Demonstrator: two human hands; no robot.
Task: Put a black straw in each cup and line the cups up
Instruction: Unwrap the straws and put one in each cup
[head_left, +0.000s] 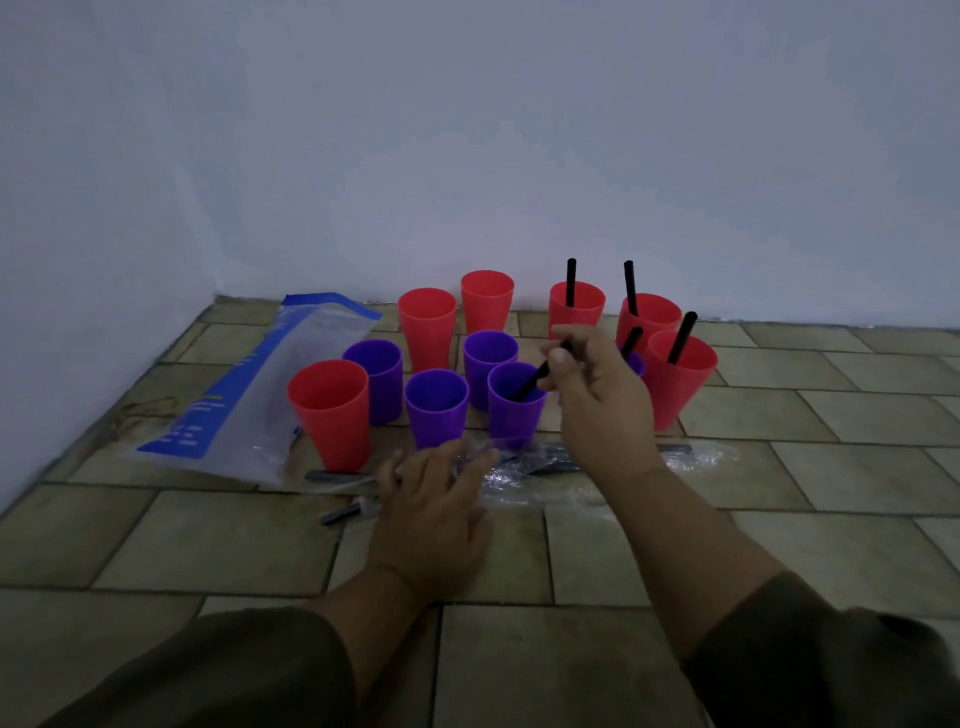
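Note:
Red and purple plastic cups stand grouped on the tiled floor by the wall. My right hand (597, 395) pinches a black straw (535, 379) whose lower end is inside the front purple cup (514, 415). Three red cups at the right (576, 306), (649, 317), (680, 384) each hold a straw, and so does a purple cup (636, 364) mostly hidden behind my hand. The left red cups (332, 410), (426, 327), (487, 299) and three purple cups (376, 379), (436, 413), (488, 358) show none. My left hand (431, 514) rests with spread fingers on the clear straw wrapper (535, 478).
A clear zip bag with blue print (244, 400) lies flat to the left of the cups. Loose black straws (343, 514) lie on the floor by my left hand. A plain wall runs behind the cups and along the left. Bare tiles spread to the right and front.

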